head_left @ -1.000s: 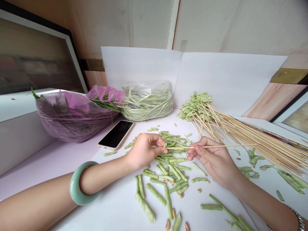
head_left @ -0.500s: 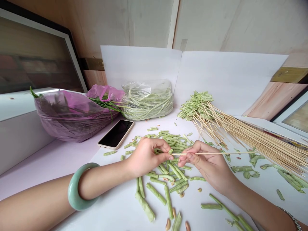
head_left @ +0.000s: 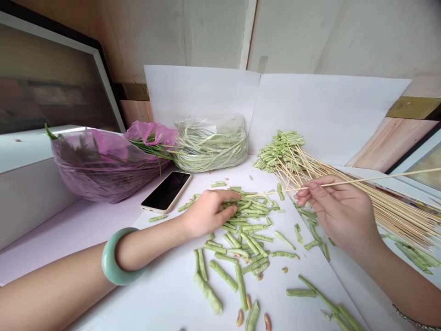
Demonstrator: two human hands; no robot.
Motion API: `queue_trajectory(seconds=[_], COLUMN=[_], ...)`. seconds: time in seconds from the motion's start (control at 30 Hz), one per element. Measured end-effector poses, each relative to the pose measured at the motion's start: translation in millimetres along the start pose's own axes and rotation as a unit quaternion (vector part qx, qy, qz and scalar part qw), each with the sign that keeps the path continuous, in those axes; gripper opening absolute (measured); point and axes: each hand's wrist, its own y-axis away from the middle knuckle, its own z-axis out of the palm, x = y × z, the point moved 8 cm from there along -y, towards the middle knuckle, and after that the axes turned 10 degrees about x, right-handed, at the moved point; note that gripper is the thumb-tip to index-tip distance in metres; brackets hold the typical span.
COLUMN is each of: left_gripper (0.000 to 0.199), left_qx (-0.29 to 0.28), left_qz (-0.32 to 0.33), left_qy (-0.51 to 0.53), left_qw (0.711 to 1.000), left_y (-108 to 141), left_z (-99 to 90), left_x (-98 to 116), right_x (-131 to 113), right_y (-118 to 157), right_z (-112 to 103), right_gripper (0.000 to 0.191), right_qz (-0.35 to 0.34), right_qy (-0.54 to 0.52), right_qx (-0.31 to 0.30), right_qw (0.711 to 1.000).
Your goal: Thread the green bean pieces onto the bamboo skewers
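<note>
Head view: the left hand lies half curled, its fingertips on the heap of cut long-bean pieces; whether they pinch a piece cannot be told. The right hand sits to the right of the heap, in a narrow pinch on a bamboo skewer, whose point reaches towards the heap and whose long tail rises past the wrist. The skewer looks light, stiff and slim, likely to whip if held far back, so a grip close to the point seems steadiest. The pieces look light and firm but soft enough to split, and their round sides may roll; taking one at mid-length between thumb and forefinger seems safest. Right of the heap, a bundle of loaded skewers fans out close behind the right hand, and its shafts could catch the free tail. Behind the heap sits a clear plastic bag of whole long beans; to its left lie a smartphone and a purple plastic bag of dark greens. Loose pieces and tan seeds lie in front of it.
</note>
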Motion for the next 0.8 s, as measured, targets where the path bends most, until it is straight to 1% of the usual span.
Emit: queue_trajectory(seconds=[0.1, 0.17, 0.2, 0.3, 0.37, 0.5, 0.67, 0.8], left_gripper=[0.038, 0.041, 0.041, 0.036, 0.033, 0.027, 0.027, 0.025], left_qx=[-0.096, -0.14, -0.151, -0.142, -0.124, -0.101, -0.09, -0.083], left_qz=[0.087, 0.111, 0.114, 0.128, 0.143, 0.152, 0.111, 0.096], left_qy=[-0.023, -0.061, -0.079, -0.098, -0.087, -0.066, -0.06, -0.037], left_qw=[0.991, 0.982, 0.979, 0.977, 0.978, 0.981, 0.988, 0.991], left_y=[6.5, 11.9, 13.5, 14.0, 12.0, 7.2, 4.8, 5.7], left_z=[14.5, 22.1, 24.2, 24.7, 22.7, 18.9, 16.5, 16.5], left_x=[12.5, 14.0, 13.2, 13.4, 15.5, 18.3, 15.9, 16.0], right_x=[-5.3, -10.7, -14.5, -26.3, -30.8, -31.1, -31.5, -35.0], right_y=[5.9, 10.8, 13.3, 21.4, 25.4, 29.0, 31.6, 34.8], right_z=[2.8, 6.8, 9.4, 17.4, 20.1, 21.3, 22.3, 25.5], right_gripper=[0.017, 0.015, 0.013, 0.007, 0.007, 0.008, 0.009, 0.011], right_qz=[-0.037, -0.068, -0.09, -0.167, -0.2, -0.211, -0.212, -0.228], right_qy=[0.039, 0.054, 0.063, 0.097, 0.116, 0.135, 0.135, 0.139], right_qx=[-0.016, -0.033, -0.044, -0.074, -0.078, -0.075, -0.085, -0.095], right_qw=[0.998, 0.996, 0.993, 0.978, 0.97, 0.965, 0.964, 0.959])
